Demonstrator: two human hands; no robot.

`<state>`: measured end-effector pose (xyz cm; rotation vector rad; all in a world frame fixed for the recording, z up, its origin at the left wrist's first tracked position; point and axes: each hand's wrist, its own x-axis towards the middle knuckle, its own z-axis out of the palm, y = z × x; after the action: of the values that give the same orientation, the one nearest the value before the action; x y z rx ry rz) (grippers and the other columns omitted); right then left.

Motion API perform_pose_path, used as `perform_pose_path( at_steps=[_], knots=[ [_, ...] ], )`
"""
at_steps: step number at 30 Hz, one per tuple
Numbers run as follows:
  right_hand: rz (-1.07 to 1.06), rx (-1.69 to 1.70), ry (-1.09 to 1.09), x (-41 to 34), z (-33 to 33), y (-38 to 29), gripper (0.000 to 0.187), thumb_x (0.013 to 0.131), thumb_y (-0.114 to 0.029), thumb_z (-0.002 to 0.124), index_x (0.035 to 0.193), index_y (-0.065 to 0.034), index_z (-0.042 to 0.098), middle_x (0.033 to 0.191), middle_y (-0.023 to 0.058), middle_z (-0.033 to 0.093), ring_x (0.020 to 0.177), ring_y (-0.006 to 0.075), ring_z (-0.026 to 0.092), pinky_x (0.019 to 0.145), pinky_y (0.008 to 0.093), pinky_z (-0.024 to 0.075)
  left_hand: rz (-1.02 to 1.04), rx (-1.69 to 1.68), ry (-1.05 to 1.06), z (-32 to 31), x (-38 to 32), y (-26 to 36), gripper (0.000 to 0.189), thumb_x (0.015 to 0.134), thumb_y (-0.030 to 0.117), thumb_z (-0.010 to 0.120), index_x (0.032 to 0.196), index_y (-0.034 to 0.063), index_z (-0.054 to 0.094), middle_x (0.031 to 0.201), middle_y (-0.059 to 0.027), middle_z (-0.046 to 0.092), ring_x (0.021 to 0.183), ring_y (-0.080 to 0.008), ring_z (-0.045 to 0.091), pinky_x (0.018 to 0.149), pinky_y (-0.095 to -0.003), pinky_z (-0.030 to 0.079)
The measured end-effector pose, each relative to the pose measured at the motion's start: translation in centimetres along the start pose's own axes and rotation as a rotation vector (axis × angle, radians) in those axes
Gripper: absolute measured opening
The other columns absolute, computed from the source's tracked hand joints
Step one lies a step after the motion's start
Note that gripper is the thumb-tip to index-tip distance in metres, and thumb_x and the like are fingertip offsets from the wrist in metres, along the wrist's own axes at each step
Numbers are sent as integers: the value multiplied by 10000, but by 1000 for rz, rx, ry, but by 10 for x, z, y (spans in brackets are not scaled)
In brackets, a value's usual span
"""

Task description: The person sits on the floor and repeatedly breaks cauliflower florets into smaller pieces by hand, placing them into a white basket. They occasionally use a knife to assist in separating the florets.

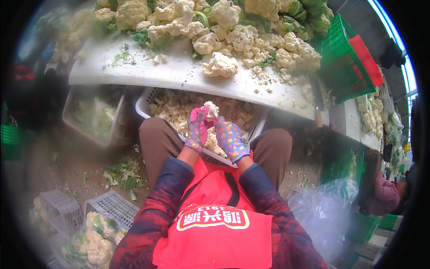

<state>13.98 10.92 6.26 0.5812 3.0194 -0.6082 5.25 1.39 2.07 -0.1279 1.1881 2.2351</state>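
Note:
Both hands wear floral gloves with pink palms and meet above a white plastic basket (142, 102) of cut cauliflower florets (168, 109) between the knees. In my left hand (197, 129) is a small piece of cauliflower (211, 110), held up at the fingertips. My right hand (231, 138) is beside it, fingers curled and close to the piece; whether it grips a tool is hidden. On the white table edge (161, 75) beyond the basket lies a larger cauliflower chunk (220, 65), in front of a heap of cauliflower heads (242, 37).
A knife (317, 116) lies at the table's right edge, near a green crate (342, 64). Another basket (92, 134) stands left, under the table. Leaf scraps (129, 181) litter the floor. Plastic bags (322, 208) lie right; crates (112, 205) stand lower left. A person (386, 193) sits far right.

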Motion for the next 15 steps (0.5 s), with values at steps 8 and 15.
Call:
perform_pose_path(
  at_steps=[8, 15],
  knots=[
    [498, 1034, -152, -8, -16, 30, 290, 1036, -350, 582, 1084, -70, 643, 667, 41, 634, 455, 96, 529, 411, 261, 421, -52, -254, -272, -19, -3, 20, 349, 1027, 274, 544, 1263, 18, 569, 1246, -173, 656, 1108, -344, 680, 895, -444, 586],
    [281, 835, -130, -21, 17, 31, 291, 1032, -370, 586, 1028, -90, 664, 639, 41, 648, 486, 105, 573, 476, 291, 456, -146, -177, -146, -34, -7, 41, 605, 1026, 543, 487, 1397, 68, 535, 1174, -137, 680, 1014, -250, 685, 785, -350, 575]
  ],
)
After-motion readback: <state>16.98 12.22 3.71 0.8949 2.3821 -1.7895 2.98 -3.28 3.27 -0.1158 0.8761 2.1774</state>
